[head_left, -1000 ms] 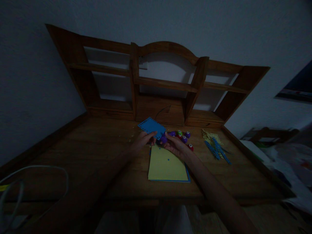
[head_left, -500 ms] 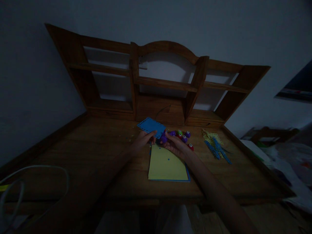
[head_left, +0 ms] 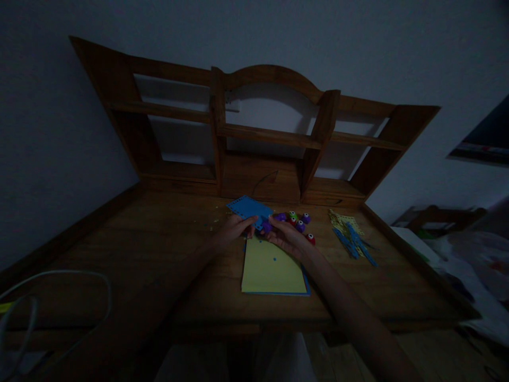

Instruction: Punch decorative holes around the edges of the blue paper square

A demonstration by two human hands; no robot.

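My left hand (head_left: 235,229) pinches a blue sheet of paper (head_left: 249,206) whose edges carry rows of small punched holes. In my right hand (head_left: 287,234) is a small purple craft punch (head_left: 266,227), held at the near right corner of the blue sheet; whether the paper sits inside its slot I cannot tell. Beneath both hands lies a stack of yellow paper (head_left: 274,273) with blue sheets under it and a few blue punched bits on top. Several other punches in purple, red and green, including a red punch (head_left: 310,239), stand just beyond my right hand.
Yellow punched strips (head_left: 345,223) and blue punched strips (head_left: 353,244) lie in a pile at the right of the wooden desk (head_left: 170,254). A wooden shelf unit (head_left: 274,135) rises at the back. A white cable (head_left: 79,272) loops at the near left.
The blue sheet has shifted slightly right and toward me. The purple punch has turned a little in my right hand, and both hands remain close together.
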